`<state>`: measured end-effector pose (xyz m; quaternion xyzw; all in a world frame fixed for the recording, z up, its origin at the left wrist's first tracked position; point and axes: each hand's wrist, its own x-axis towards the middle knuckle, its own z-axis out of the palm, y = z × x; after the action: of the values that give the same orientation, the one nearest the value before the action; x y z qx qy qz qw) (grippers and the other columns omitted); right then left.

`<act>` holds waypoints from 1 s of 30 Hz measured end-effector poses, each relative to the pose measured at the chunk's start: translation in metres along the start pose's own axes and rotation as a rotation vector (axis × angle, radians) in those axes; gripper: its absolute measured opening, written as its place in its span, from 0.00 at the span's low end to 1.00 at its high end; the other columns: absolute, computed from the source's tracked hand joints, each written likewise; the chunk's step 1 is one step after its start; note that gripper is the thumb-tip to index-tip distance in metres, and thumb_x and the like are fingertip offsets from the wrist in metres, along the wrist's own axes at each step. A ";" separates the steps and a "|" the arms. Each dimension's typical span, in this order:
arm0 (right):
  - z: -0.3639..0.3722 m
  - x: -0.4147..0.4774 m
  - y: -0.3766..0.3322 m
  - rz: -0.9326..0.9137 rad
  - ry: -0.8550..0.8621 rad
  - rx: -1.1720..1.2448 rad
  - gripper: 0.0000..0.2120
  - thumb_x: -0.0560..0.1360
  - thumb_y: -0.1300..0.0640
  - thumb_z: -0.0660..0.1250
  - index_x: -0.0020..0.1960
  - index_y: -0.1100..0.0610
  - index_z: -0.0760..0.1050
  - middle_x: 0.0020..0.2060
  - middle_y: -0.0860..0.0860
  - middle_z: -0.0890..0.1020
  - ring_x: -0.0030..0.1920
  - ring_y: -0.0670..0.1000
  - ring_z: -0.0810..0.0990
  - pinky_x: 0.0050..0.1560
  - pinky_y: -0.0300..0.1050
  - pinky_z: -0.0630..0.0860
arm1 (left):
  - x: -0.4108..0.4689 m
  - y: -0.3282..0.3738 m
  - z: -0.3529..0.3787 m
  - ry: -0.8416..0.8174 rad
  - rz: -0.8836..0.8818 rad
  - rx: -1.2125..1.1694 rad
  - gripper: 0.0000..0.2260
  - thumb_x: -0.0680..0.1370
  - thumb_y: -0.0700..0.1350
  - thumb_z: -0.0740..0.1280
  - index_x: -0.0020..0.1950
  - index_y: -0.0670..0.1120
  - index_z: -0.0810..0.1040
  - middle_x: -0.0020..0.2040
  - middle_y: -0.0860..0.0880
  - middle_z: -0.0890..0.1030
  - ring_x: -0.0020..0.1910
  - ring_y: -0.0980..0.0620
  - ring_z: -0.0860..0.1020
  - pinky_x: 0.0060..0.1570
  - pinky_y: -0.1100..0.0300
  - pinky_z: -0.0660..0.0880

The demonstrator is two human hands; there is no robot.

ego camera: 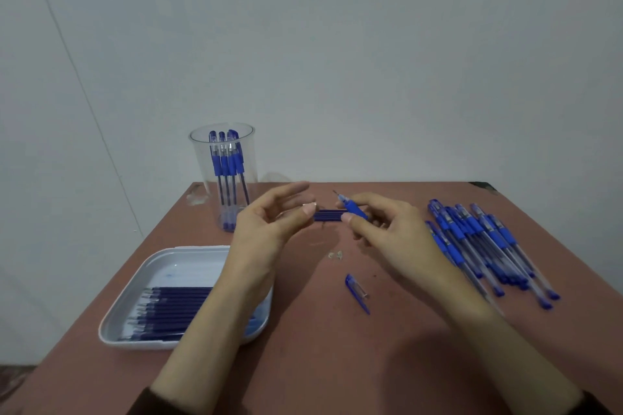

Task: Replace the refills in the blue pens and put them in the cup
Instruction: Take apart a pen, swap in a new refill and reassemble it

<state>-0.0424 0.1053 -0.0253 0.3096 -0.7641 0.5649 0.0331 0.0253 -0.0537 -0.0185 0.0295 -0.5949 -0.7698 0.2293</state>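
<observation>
Pen [354, 209] is up off the table, pinched by its blue grip between the thumb and fingertips of the right hand [397, 236], uncapped, with its tip pointing up and to the left. The other fingers of that hand are curled loosely under it. The left hand [266, 229] hovers just across from it, half open, fingers gently bent and the thumb tip close to a fingertip; something small and pale shows there, but I cannot tell whether it is pinched or only a nail. Between the two hands a short bundle [328, 215] of dark blue refills shows, and whether either hand touches it I cannot tell.

A cap [357, 293] lies alone on the table [337, 364] below the right hand, and a few pale scraps [335, 255] lie just above it. On the right is a pile [482, 246] of capped pens, fanned out. On the left, partly under the left forearm, sits a white tray [168, 259] with a row of refills [168, 310] side by side. Behind it stands a clear cup [202, 185] holding a few capped pens upright.

The table is reddish brown and pushed near a plain pale wall [371, 61]. Dark sleeves [158, 404] show at the bottom edge.
</observation>
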 end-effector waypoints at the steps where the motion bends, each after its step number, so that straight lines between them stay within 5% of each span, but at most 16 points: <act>1: 0.001 -0.001 0.001 -0.022 -0.008 -0.051 0.06 0.75 0.56 0.70 0.48 0.45 0.82 0.32 0.52 0.80 0.33 0.50 0.76 0.41 0.52 0.77 | 0.000 0.000 -0.001 0.010 -0.010 -0.021 0.13 0.71 0.32 0.69 0.51 0.47 0.81 0.45 0.48 0.84 0.47 0.52 0.82 0.44 0.66 0.77; 6: 0.002 -0.005 0.002 -0.079 -0.065 -0.222 0.05 0.75 0.54 0.69 0.49 0.47 0.82 0.28 0.39 0.77 0.32 0.42 0.74 0.36 0.34 0.69 | -0.002 0.002 0.000 -0.021 -0.024 -0.037 0.13 0.71 0.31 0.69 0.51 0.45 0.80 0.44 0.48 0.84 0.43 0.54 0.82 0.44 0.66 0.78; 15: 0.003 -0.004 0.004 -0.157 -0.041 -0.398 0.09 0.75 0.53 0.69 0.53 0.44 0.82 0.39 0.42 0.83 0.40 0.42 0.79 0.43 0.40 0.75 | -0.003 -0.001 0.002 -0.065 0.015 0.118 0.13 0.70 0.32 0.71 0.52 0.46 0.80 0.43 0.47 0.84 0.43 0.55 0.82 0.44 0.66 0.77; 17: 0.004 -0.005 0.002 -0.170 0.000 -0.399 0.09 0.75 0.54 0.70 0.53 0.44 0.81 0.38 0.43 0.81 0.40 0.42 0.77 0.41 0.34 0.72 | -0.003 -0.002 0.002 -0.074 0.010 0.128 0.13 0.71 0.33 0.71 0.52 0.46 0.80 0.43 0.47 0.84 0.43 0.55 0.82 0.44 0.65 0.78; 20: 0.006 -0.006 -0.003 -0.084 0.027 -0.233 0.04 0.72 0.55 0.73 0.45 0.49 0.79 0.32 0.45 0.79 0.32 0.41 0.75 0.34 0.32 0.70 | -0.003 -0.002 0.003 -0.068 -0.004 0.076 0.13 0.71 0.33 0.70 0.53 0.45 0.80 0.41 0.47 0.84 0.42 0.53 0.82 0.45 0.64 0.78; 25: 0.006 -0.005 -0.008 0.184 -0.144 0.252 0.07 0.75 0.53 0.69 0.45 0.57 0.80 0.28 0.53 0.78 0.23 0.49 0.67 0.28 0.43 0.60 | -0.003 0.002 0.002 -0.111 0.016 -0.021 0.18 0.68 0.36 0.70 0.57 0.46 0.77 0.45 0.45 0.84 0.46 0.51 0.82 0.51 0.61 0.78; 30: 0.012 -0.005 -0.012 0.125 -0.128 0.309 0.05 0.76 0.56 0.68 0.46 0.58 0.80 0.28 0.53 0.78 0.22 0.47 0.67 0.24 0.38 0.62 | -0.004 0.004 0.005 -0.136 -0.029 -0.115 0.19 0.69 0.40 0.69 0.59 0.44 0.75 0.48 0.45 0.84 0.47 0.52 0.82 0.49 0.62 0.77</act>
<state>-0.0287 0.0951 -0.0216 0.2982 -0.6865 0.6557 -0.0988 0.0288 -0.0481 -0.0145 -0.0273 -0.5636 -0.8060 0.1787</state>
